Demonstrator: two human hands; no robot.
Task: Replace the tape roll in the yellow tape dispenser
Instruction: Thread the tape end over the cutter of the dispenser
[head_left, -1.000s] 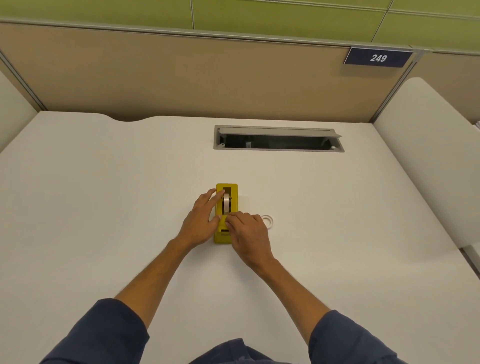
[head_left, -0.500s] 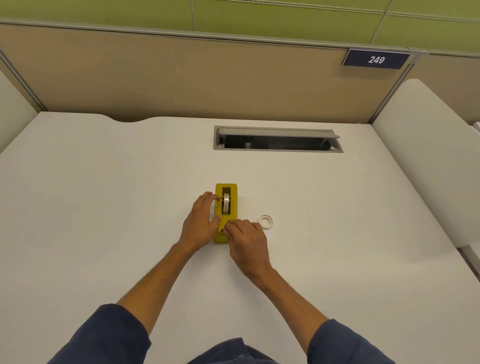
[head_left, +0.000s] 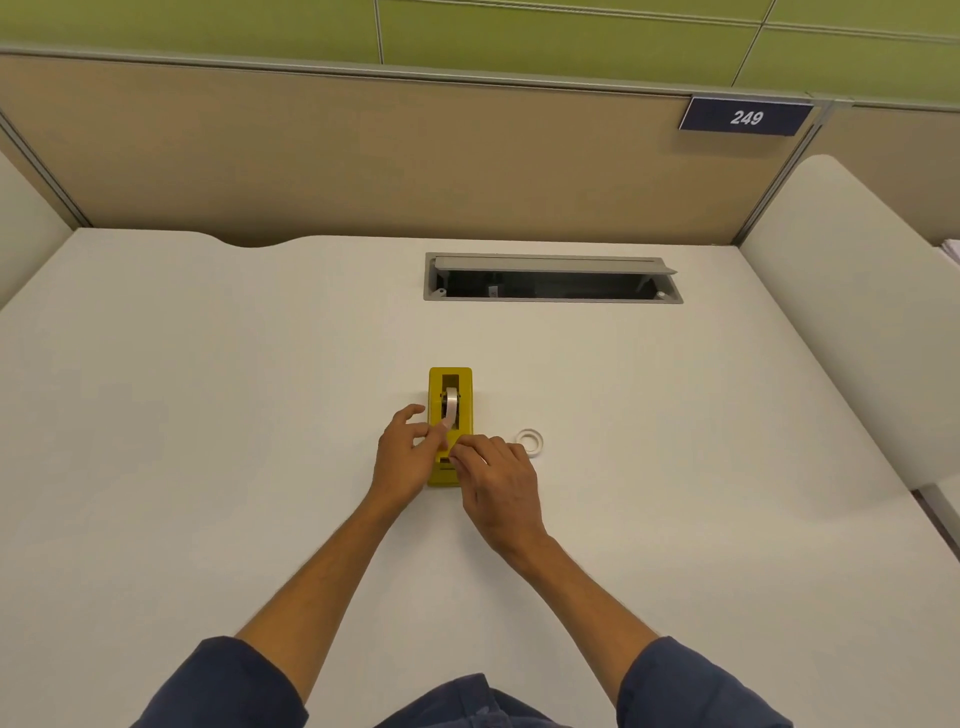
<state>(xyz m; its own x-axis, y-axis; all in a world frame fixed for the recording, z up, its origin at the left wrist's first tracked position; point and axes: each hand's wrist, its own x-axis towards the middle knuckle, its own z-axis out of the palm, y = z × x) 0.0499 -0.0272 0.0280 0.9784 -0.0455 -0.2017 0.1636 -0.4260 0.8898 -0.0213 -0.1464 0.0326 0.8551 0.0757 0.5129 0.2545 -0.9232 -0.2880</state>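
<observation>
1. A yellow rectangular plastic tape dispenser (head_left: 450, 423) lies mid-surface, its long axis running from the near edge toward the far edge.
2. A pale tape roll (head_left: 451, 404) sits upright in its slot.
3. The left hand (head_left: 404, 457), fingers loosely spread, touches the roll.
4. The right hand (head_left: 496, 486) pinches at the dispenser's near end; whether it holds tape is unclear.
5. A white ring-shaped tape core (head_left: 530, 441) lies just right of the dispenser.

White desk (head_left: 208, 415) — tan partition (head_left: 363, 156), green wall (head_left: 519, 31) behind.
</observation>
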